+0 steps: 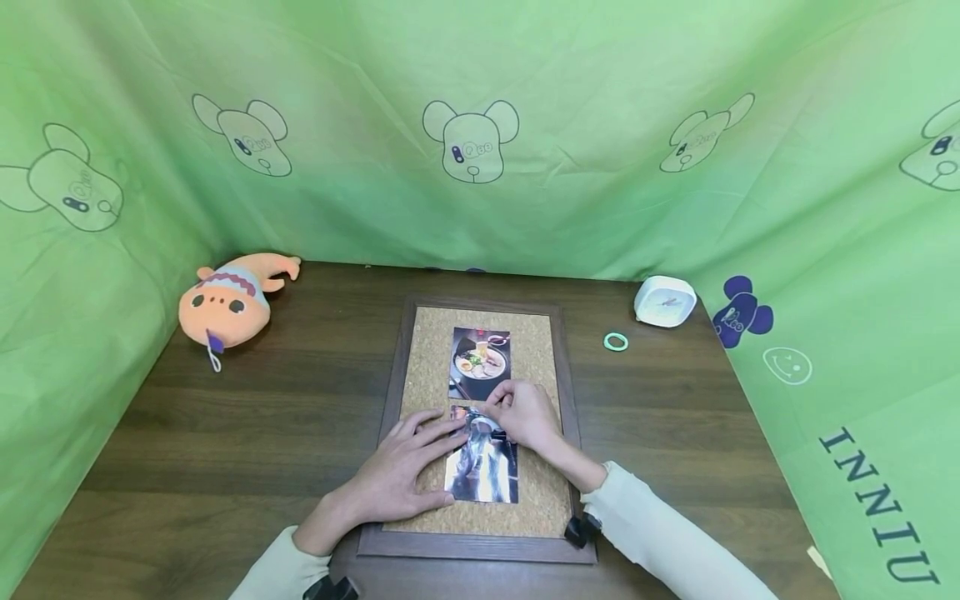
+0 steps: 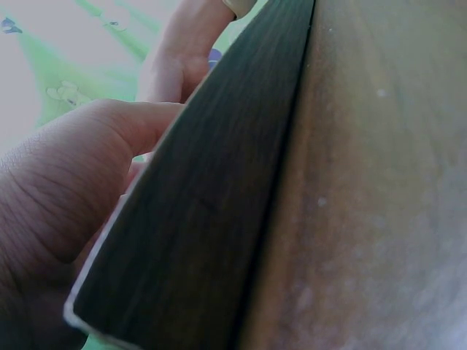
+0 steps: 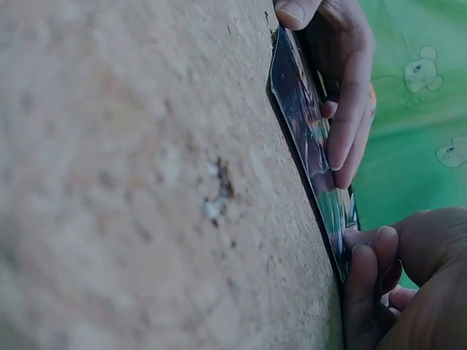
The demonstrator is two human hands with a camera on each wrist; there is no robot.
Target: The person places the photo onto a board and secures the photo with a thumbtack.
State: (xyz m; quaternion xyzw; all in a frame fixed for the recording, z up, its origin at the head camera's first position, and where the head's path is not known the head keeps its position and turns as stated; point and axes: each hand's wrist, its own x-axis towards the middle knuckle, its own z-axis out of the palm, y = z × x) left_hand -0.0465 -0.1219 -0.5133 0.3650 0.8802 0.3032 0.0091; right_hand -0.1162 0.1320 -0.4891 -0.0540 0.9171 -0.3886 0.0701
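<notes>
A cork board (image 1: 543, 508) in a dark wood frame lies on the table. Two photos are on it: the upper one (image 1: 471, 385) shows a bowl of noodles, with a small red spot at its top edge, and the lower one (image 1: 480, 475) is glossy with glare. My left hand (image 1: 397, 475) lies spread at the lower photo's left side, fingertips on the print and thumb near its bottom corner. Thumb and finger of my right hand (image 1: 528, 415) pinch together at the lower photo's top edge; the small thing between them is hidden. In the right wrist view the photo (image 3: 303, 124) appears edge-on.
An orange plush toy (image 1: 225, 317) lies at the back left. A white clock (image 1: 665, 302) stands at the back right, with a mint-green ring (image 1: 616, 342) in front of it. Green printed cloth (image 1: 472, 225) walls the table at the back and sides.
</notes>
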